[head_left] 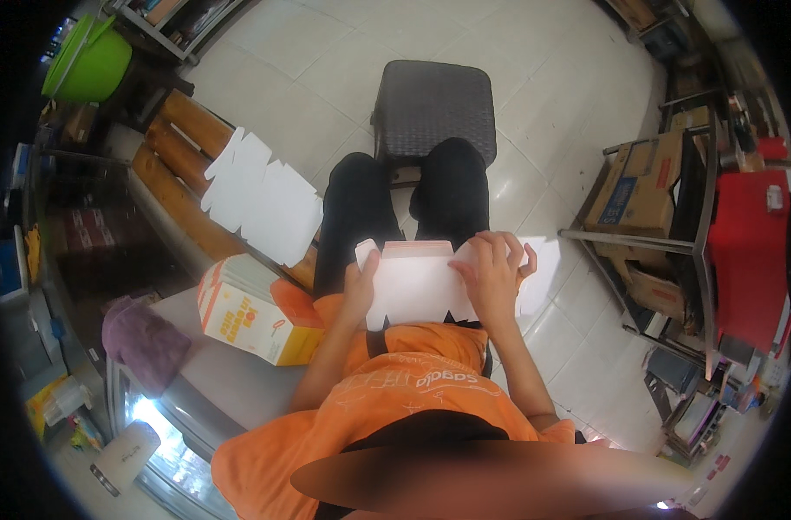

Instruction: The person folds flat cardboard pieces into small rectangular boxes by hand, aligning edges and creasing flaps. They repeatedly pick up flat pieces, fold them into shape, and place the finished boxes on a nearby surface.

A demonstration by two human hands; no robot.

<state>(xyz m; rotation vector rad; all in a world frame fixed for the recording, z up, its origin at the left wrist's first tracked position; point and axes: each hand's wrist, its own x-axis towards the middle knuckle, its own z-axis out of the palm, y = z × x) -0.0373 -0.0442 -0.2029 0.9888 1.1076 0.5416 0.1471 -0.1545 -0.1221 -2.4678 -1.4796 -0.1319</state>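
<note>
A white cardboard box blank [415, 288] lies across my lap, its plain inner side facing up and its edge flaps partly raised. My left hand [361, 284] grips its left edge, thumb on the inner face and fingers mostly hidden behind. At the right edge, my right hand [494, 276] pinches a side flap between thumb and curled fingers. To my left lies a stack of printed cartons [261, 319] in white, yellow and orange. Beyond it, flat white cardboard blanks [261, 199] with notched edges rest on a wooden bench [174, 195].
A dark woven stool [434, 108] stands on the tiled floor past my knees. On the right, a metal shelf [629, 243] holds brown cardboard boxes [638, 186]. A purple cloth [146, 342] lies on the grey seat [226, 381] at left; a green bucket [92, 61] is at far left.
</note>
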